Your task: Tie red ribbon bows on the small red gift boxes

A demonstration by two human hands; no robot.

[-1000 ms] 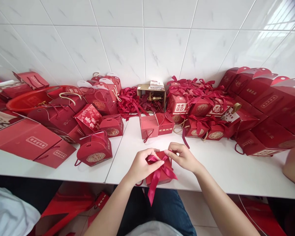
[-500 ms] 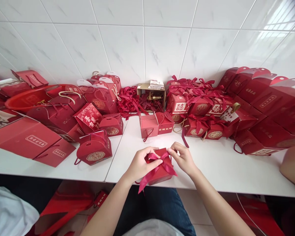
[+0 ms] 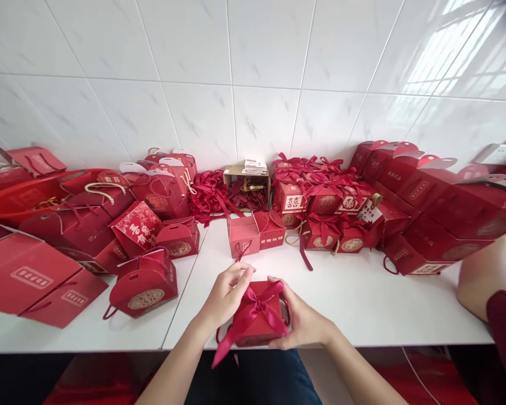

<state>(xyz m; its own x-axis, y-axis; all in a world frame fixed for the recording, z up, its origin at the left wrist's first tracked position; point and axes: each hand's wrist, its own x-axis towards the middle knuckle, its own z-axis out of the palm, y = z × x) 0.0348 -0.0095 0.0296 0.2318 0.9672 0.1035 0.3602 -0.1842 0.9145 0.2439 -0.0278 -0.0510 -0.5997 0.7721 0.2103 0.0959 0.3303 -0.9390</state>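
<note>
A small red gift box (image 3: 253, 333) stands at the table's front edge, with a glossy crimson ribbon (image 3: 259, 306) tied in a bow over its top. One long ribbon tail hangs past the box's front left corner. My right hand (image 3: 300, 319) grips the right side of the box, thumb at the front and fingers at the back. My left hand (image 3: 226, 297) is at the box's upper left, thumb and fingers closed together beside the bow's left loop. Whether ribbon is between those fingertips is hidden.
An untied red box (image 3: 243, 236) stands just beyond. Behind it are a ribbon heap (image 3: 211, 194) and an open carton (image 3: 231, 175). Finished bow-tied boxes (image 3: 320, 194) and stacked boxes (image 3: 430, 197) fill the right; more boxes (image 3: 145, 287) crowd the left. Another person's arm (image 3: 483, 278) rests at right.
My left hand has moved off the bow's knot to the upper left. My right hand has gone from pinching the right loop to gripping the box's side. The view has tilted up.
</note>
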